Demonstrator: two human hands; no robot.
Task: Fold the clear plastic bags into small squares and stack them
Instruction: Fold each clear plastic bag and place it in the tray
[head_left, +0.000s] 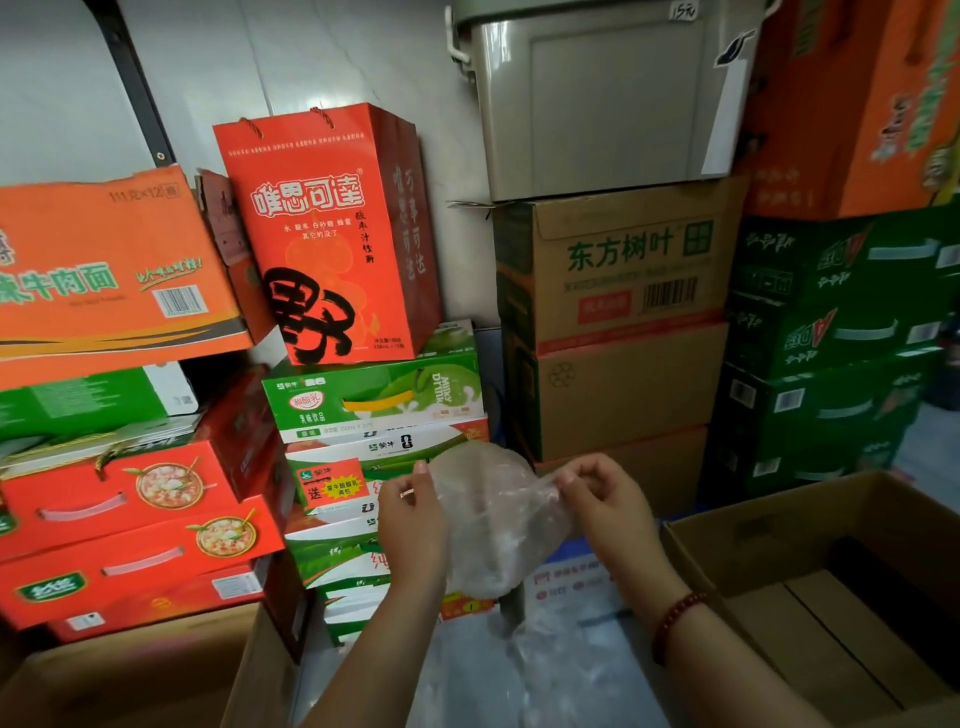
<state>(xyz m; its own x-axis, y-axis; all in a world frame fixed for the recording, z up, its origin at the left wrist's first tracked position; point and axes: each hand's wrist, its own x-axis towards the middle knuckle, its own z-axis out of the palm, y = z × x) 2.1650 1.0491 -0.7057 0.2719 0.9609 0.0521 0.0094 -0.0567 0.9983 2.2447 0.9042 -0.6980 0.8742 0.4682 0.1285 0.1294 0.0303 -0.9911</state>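
Note:
A crumpled clear plastic bag (496, 519) hangs in the air between my two hands, in front of stacked drink cartons. My left hand (413, 525) pinches its left upper edge with thumb and fingers. My right hand (605, 501) pinches the right upper edge; a red bead bracelet sits on that wrist. The bag is puffed open and unfolded. More clear plastic (524, 670) lies loose on the surface below my forearms.
An open brown cardboard box (810, 525) stands at the lower right. Another brown box (130, 675) sits at the lower left. Red, green and brown cartons are stacked all around, with a grey plastic bin (602, 98) on top at the back.

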